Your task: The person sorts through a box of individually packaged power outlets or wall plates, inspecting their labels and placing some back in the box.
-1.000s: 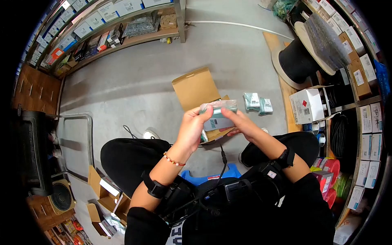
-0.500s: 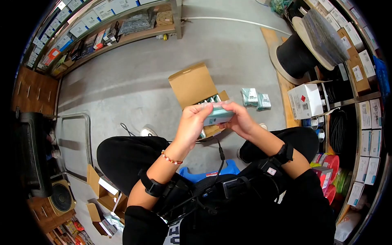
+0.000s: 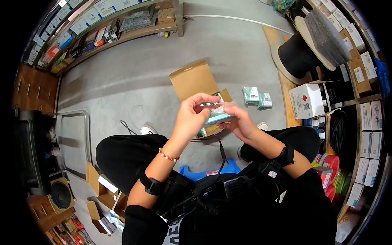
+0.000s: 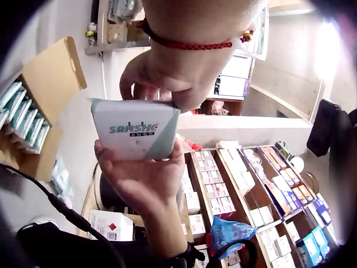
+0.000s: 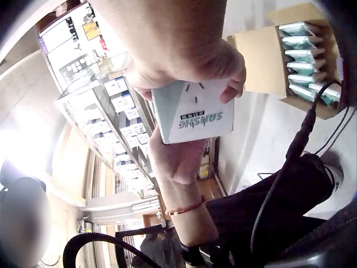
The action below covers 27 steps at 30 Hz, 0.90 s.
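Observation:
Both hands hold a flat white-and-green wall socket box (image 5: 193, 114) in clear plastic, marked with green brand lettering and three slot shapes. My right hand (image 3: 241, 120) grips its right end, thumb on top and fingers beneath. At the left end, my left hand (image 3: 191, 116) has its thumb on the box edge and its other fingers bent over the top, by the crinkled wrap. Those fingertips are partly hidden behind the box in the left wrist view. Just beyond the hands, an opened cardboard carton (image 3: 195, 81) holds several similar green-and-white packs (image 5: 303, 56).
Two wrapped packs (image 3: 257, 98) lie on the floor right of the carton. A blue stool (image 3: 210, 173) is under the person. Opened boxes (image 3: 104, 196) are at lower left, a cable spool (image 3: 298, 57) at upper right. Shelves (image 3: 369, 134) line the right side.
The box has tipped to show its edge, and the left fingers have lifted and spread from its top. The right hand keeps its grip.

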Tool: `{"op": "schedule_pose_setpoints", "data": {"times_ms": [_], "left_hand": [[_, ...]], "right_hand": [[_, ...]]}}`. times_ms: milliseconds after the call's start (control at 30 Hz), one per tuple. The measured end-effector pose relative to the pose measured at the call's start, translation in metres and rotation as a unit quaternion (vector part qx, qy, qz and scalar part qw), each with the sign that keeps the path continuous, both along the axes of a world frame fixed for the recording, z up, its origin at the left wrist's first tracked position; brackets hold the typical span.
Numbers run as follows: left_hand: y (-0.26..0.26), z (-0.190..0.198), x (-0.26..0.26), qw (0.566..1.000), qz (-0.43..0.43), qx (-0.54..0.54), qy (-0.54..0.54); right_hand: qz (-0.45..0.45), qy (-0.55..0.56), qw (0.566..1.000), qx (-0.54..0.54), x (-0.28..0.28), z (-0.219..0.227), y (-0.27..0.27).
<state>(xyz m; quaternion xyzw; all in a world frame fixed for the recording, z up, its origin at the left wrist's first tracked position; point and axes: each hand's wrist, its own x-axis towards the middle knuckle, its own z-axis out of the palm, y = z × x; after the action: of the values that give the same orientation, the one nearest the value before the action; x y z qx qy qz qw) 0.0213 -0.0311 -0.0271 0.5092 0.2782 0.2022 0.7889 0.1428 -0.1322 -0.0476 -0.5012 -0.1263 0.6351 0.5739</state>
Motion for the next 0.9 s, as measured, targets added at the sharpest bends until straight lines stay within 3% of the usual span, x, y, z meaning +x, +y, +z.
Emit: {"op": "schedule_pose_setpoints", "data": {"times_ms": [33,133,233,500,900], "left_hand": [[0.000,0.000,-0.001,1.000,-0.009,0.024,-0.004],[0.003,-0.010,-0.005,0.962,0.018,0.271,0.025],[0.002,-0.005,-0.007,0.921,0.038,0.388,-0.031],[-0.009,0.001,-0.004,0.899,-0.005,0.437,-0.025],[-0.003,-0.028,-0.006,0.976,-0.065,0.183,-0.098]], "right_hand": [[0.004,-0.002,1.000,0.002,0.000,0.000,0.000],[-0.007,0.003,1.000,-0.023,-0.001,0.000,0.001],[-0.025,0.053,0.998,-0.038,0.000,0.000,0.003],[-0.034,0.134,0.989,-0.044,0.008,0.010,0.006],[0.087,0.271,0.958,-0.026,0.013,0.014,-0.002]]}}
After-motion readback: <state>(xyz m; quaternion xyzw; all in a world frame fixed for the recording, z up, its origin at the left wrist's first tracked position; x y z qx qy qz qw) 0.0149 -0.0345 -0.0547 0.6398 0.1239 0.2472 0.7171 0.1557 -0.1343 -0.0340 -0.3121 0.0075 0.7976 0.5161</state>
